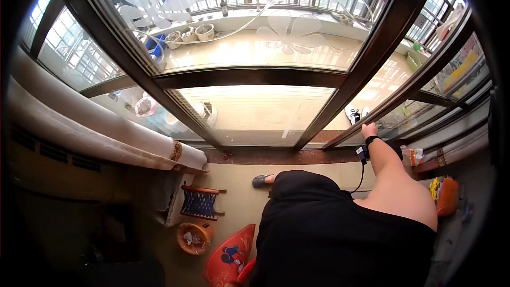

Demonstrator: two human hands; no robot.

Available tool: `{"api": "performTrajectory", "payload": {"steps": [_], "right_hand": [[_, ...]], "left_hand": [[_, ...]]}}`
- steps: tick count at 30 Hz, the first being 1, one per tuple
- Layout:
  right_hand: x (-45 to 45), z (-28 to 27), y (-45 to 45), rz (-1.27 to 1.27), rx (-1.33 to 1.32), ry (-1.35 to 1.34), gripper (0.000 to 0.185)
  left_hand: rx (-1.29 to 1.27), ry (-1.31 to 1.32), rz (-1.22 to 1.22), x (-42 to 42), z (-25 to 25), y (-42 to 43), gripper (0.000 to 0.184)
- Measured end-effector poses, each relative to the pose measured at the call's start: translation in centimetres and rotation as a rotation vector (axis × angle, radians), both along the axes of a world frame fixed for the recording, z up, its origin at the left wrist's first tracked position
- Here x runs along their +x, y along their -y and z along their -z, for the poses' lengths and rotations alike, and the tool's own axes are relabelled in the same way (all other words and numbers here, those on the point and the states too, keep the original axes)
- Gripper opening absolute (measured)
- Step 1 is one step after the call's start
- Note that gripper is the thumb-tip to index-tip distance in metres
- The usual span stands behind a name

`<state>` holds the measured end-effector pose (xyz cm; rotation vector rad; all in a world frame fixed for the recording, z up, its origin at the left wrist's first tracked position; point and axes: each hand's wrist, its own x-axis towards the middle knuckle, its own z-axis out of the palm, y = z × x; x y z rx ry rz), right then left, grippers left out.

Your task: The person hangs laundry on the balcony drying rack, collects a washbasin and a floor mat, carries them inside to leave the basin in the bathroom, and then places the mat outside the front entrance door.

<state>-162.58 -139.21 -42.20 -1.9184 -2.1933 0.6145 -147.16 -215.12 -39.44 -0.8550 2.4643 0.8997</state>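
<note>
My right arm stretches forward to the dark-framed glass sliding door (396, 111). At its frame, my right hand (369, 129) is closed, with the fingers curled against the edge; the fingertips are hidden. On that wrist is a black band (372, 139), and a small black device (362, 152) with a cable hangs beside it. A gap in the doors, just left of the hand, opens onto the balcony (329, 122). A pair of black-and-white shoes (353, 114) stands beyond the frame, near the hand. My left hand is out of view.
A tied curtain (106, 117) hangs at the left. On the floor are a folding stool (199, 202), an orange waste bin (194, 238) and a red item with a cartoon print (229, 255). An orange bag (448, 196) lies at the right. Flowerpots (204, 32) stand on the balcony.
</note>
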Motion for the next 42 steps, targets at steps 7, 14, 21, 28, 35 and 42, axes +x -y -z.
{"api": "performTrajectory", "payload": {"steps": [7,14,21,28,35,42], "right_hand": [[4.8,-4.1,-6.8,0.229,0.101,-0.289,0.067],[4.5,-7.0,-12.6,0.138,0.025,-0.45,0.072],[3.4,-7.5,-15.6,0.169,0.012,-0.313,0.043],[1.8,-9.3,-12.2,0.189,0.065,-0.354,0.041],[-0.3,-9.6,-6.9,0.118,0.264,-0.457,0.031],[-3.0,-9.9,-1.2,-0.058,0.489,-0.639,0.032]], "left_hand": [[0.017,0.047,0.153,-5.3,0.8,1.5,0.029],[0.004,0.048,0.196,-7.9,0.8,1.8,0.027],[0.007,0.056,0.15,-6.5,0.5,1.6,0.025],[-0.002,0.064,0.132,-6.0,1.1,1.5,0.023],[-0.022,0.072,0.147,-7.3,1.0,1.4,0.021],[-0.03,0.075,0.166,-8.0,1.4,1.0,0.02]]}}
